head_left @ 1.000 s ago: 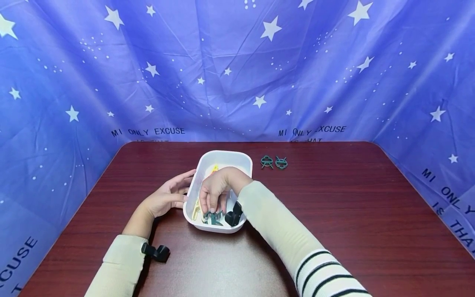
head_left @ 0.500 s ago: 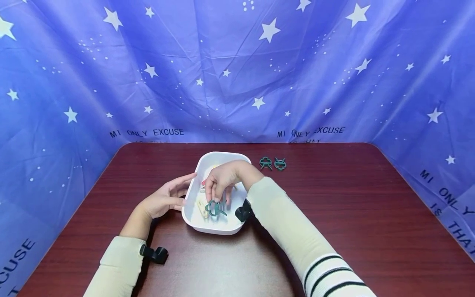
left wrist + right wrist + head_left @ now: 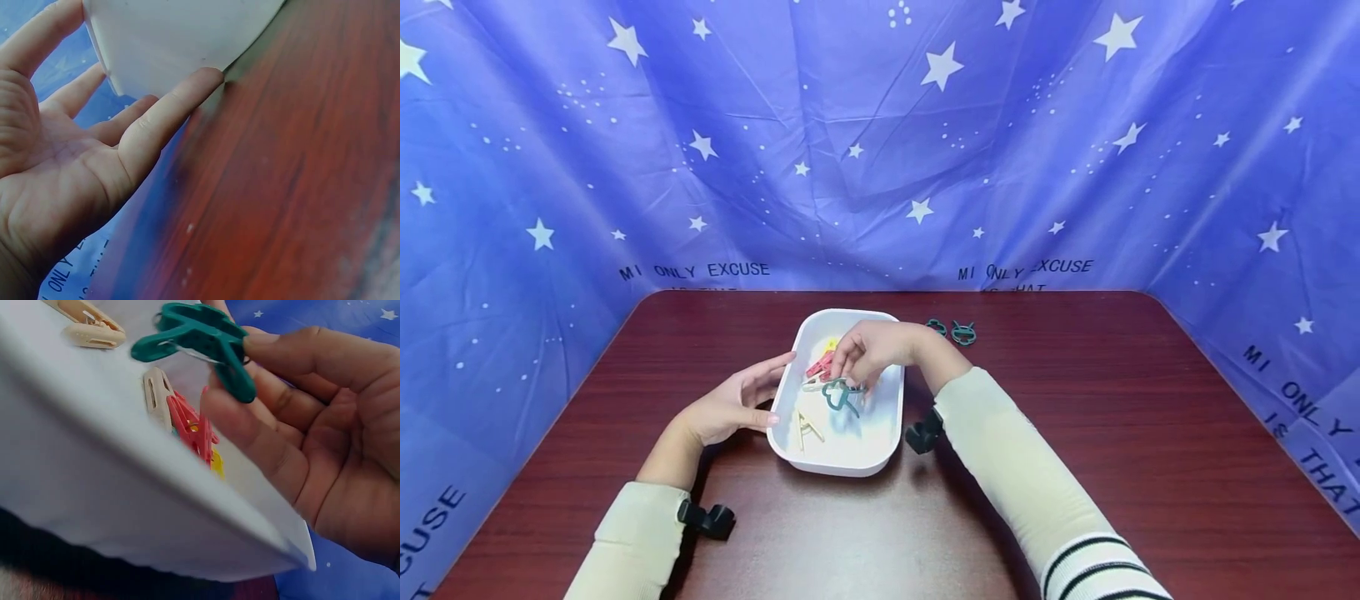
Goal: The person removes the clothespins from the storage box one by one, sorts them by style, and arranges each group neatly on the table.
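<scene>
Over the white plastic bin, my right hand pinches a green spring clip between thumb and fingertips, its two legs pointing away from the palm. On the bin's left side, the straight fingers and thumb of my left hand touch the outer wall. A beige clothespin lies in the near left part of the bin. Farther back inside, red clothespins, another beige one and a yellow one lie bunched together.
Behind the right wrist, two green clips lie on the dark red wooden table to the right of the bin, one partly hidden. A blue star-printed cloth hangs round the back and sides.
My right hand has lifted the green clip from the near part of the bin and moved it back and up. The beige clothespin there now shows. My left hand stays at the bin wall.
</scene>
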Tool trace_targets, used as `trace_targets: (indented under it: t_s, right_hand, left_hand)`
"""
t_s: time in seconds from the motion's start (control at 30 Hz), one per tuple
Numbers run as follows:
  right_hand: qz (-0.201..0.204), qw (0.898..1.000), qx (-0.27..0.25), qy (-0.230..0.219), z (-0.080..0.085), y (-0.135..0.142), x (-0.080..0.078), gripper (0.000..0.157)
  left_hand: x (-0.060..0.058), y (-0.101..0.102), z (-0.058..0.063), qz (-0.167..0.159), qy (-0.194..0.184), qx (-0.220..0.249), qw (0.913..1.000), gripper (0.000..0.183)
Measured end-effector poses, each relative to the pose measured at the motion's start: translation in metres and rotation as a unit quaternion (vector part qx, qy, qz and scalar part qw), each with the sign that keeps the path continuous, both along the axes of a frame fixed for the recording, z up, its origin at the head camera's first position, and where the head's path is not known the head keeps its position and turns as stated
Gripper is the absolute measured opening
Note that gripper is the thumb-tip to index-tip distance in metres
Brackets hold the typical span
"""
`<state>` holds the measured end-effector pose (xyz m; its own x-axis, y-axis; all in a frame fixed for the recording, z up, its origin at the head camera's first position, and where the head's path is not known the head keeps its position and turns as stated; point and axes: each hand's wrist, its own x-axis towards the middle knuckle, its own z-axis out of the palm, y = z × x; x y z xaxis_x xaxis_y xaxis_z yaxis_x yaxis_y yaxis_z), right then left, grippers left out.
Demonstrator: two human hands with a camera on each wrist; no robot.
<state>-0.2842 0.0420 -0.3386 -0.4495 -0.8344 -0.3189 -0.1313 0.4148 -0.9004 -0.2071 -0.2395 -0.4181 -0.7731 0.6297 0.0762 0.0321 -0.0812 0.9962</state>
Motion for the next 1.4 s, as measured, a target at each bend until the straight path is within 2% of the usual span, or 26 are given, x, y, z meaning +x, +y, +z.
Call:
trace_targets:
  t_s: [0.13,0.23,0.4,0.57,0.8,1.03,1.2,1.4]
  right_hand:
    - [-0.03,0.998,-0.039,0.025,-0.002,0.012,0.004,0.022]
    - [-0.066,0.995,-0.065,0.041,-0.004,0.021,0.007,0.022]
    - [-0.138,0.982,-0.112,0.072,-0.008,0.039,0.012,0.022]
    - [-0.203,0.962,-0.166,0.078,-0.012,0.055,0.019,0.024]
    - [-0.285,0.933,-0.207,0.08,-0.02,0.074,0.025,0.026]
    - [-0.327,0.903,-0.268,0.081,-0.024,0.09,0.026,0.029]
    - [-0.356,0.884,-0.289,0.089,-0.026,0.102,0.025,0.028]
    - [-0.403,0.857,-0.307,0.095,-0.029,0.116,0.025,0.031]
  left_hand:
    - [0.002,0.001,0.0,0.003,-0.006,-0.003,1.0,0.096]
    - [0.003,0.002,0.0,0.005,-0.003,-0.002,1.0,0.095]
    - [0.003,0.004,-0.001,0.006,0.0,-0.004,1.0,0.095]
    - [0.004,0.006,0.0,0.01,0.002,-0.01,0.9999,0.094]
    - [0.005,0.01,0.004,0.009,0.0,-0.011,0.9999,0.096]
    - [0.005,0.012,0.004,0.008,-0.004,-0.011,0.9999,0.096]
    - [0.005,0.01,0.003,0.01,-0.005,-0.01,0.9999,0.095]
    - [0.007,0.008,0.001,0.013,0.001,-0.007,0.9999,0.094]
